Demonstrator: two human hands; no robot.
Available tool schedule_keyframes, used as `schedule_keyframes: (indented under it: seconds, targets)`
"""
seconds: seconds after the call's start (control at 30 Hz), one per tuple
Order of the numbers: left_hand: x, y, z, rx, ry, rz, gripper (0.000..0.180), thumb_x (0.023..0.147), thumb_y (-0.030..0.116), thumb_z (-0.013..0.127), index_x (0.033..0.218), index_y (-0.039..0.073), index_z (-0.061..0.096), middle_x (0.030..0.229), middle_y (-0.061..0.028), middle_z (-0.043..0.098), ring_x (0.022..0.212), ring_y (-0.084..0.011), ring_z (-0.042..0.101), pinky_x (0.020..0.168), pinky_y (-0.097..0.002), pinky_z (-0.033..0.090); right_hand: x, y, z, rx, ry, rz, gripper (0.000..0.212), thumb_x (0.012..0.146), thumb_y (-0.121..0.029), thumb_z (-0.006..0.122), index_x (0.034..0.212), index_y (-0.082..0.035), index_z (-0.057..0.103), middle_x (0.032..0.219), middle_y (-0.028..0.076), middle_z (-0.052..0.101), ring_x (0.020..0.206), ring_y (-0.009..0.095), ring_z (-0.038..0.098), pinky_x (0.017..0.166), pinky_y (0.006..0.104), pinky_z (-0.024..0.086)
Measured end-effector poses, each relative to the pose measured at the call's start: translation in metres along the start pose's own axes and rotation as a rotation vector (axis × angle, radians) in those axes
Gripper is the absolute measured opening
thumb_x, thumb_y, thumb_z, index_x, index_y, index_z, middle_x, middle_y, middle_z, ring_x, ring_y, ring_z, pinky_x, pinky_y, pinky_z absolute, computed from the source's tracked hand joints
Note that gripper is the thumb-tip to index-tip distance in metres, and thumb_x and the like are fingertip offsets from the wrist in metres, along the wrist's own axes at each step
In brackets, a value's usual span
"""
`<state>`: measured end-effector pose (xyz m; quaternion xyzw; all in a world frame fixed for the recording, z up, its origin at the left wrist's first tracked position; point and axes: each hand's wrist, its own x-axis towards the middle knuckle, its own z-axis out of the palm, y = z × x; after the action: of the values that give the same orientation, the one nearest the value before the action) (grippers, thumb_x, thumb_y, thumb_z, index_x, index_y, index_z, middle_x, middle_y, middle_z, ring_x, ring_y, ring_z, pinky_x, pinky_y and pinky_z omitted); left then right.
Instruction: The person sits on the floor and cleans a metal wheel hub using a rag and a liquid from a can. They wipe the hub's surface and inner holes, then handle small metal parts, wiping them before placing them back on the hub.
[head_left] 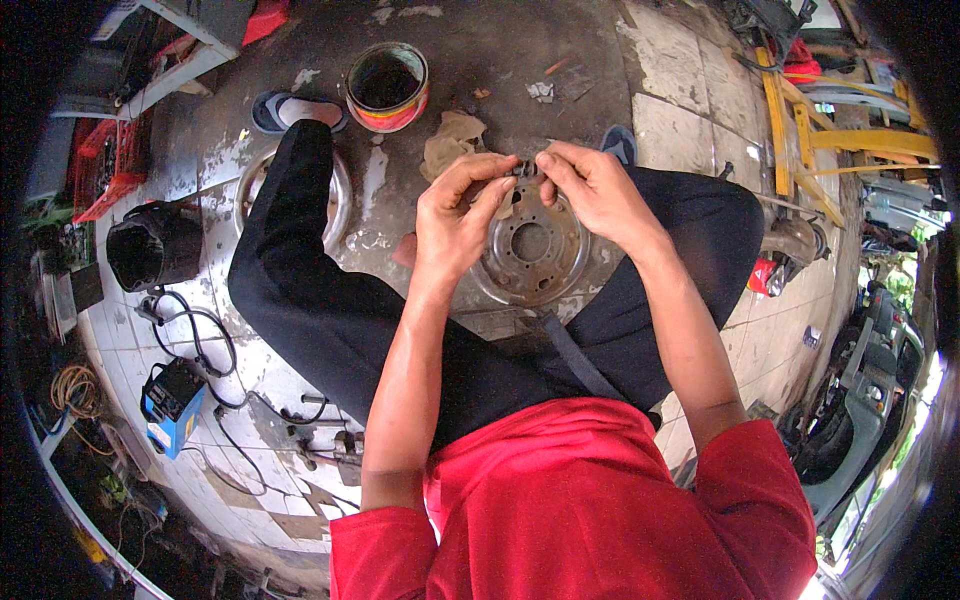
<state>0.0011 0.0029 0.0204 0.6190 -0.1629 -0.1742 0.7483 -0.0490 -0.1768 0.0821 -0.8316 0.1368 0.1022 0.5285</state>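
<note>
My left hand (460, 205) and my right hand (597, 190) meet at fingertip height in front of me, thumbs and fingers pinched together. Between them is a small dark metal part (525, 170); its kind is too small to make out, and the fingertips partly cover it. Below the hands, between my legs, lies a round scuffed metal wheel rim (530, 284) with a central hole and bolt holes. A crumpled brown rag or paper (451, 146) rests on the floor just beyond my left hand.
A second rim (342, 205) lies partly behind my left leg. Farther off stands an open tin (390, 119) with dark contents. At left are a black container (150, 245), cables and a blue box (172, 415). A yellow frame (776, 110) and a motorbike (865, 390) stand right.
</note>
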Motion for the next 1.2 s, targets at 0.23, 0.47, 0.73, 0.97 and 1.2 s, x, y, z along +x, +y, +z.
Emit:
schedule_keyframes:
  seconds: [0.23, 0.47, 0.73, 0.97, 1.2]
  targets:
    - [0.000, -0.004, 0.000, -0.076, 0.030, -0.053, 0.026, 0.089, 0.000, 0.068, 0.114, -0.002, 0.065, 0.111, -0.0094, 0.067, 0.102, -0.0143, 0.063, 0.090, -0.0272, 0.050, 0.001, 0.011, 0.003, 0.038, 0.110, -0.151, 0.020, 0.091, -0.018, 0.068, 0.103, -0.002, 0.067, 0.093, 0.010, 0.071, 0.091, 0.015, 0.067, 0.080, 0.0310, 0.051]
    - [0.004, 0.001, 0.000, 0.155, -0.102, 0.102, 0.037, 0.083, 0.005, 0.074, 0.117, 0.002, 0.062, 0.112, -0.0106, 0.067, 0.107, -0.0222, 0.063, 0.094, -0.0354, 0.049, -0.002, 0.003, 0.002, -0.161, 0.081, -0.153, 0.019, 0.090, -0.016, 0.069, 0.101, -0.002, 0.070, 0.094, 0.012, 0.073, 0.091, 0.020, 0.070, 0.081, 0.0336, 0.052]
    - [0.005, -0.008, -0.005, 0.368, -0.135, 0.205, 0.025, 0.084, 0.006, 0.071, 0.106, 0.000, 0.060, 0.100, -0.0154, 0.064, 0.097, -0.0306, 0.065, 0.085, -0.0379, 0.050, -0.002, 0.000, 0.006, -0.166, 0.075, -0.100, 0.018, 0.090, -0.017, 0.068, 0.099, -0.001, 0.070, 0.094, 0.013, 0.073, 0.089, 0.022, 0.070, 0.079, 0.0341, 0.052]
    - [0.006, -0.010, -0.004, 0.391, -0.157, 0.261, 0.031, 0.085, 0.012, 0.072, 0.109, -0.001, 0.058, 0.104, -0.0182, 0.065, 0.097, -0.0355, 0.064, 0.085, -0.0402, 0.050, -0.002, 0.000, 0.004, -0.078, 0.020, 0.002, 0.020, 0.091, -0.019, 0.068, 0.100, -0.001, 0.069, 0.092, 0.013, 0.072, 0.088, 0.022, 0.070, 0.079, 0.0346, 0.052]
    - [0.001, -0.013, -0.001, 0.396, -0.151, 0.167, 0.033, 0.087, 0.010, 0.070, 0.115, -0.001, 0.057, 0.106, -0.0179, 0.067, 0.099, -0.0303, 0.067, 0.086, -0.0377, 0.051, -0.001, 0.005, 0.005, -0.146, 0.038, -0.073, 0.019, 0.091, -0.018, 0.066, 0.100, -0.001, 0.068, 0.090, 0.013, 0.072, 0.088, 0.022, 0.070, 0.078, 0.0351, 0.052]
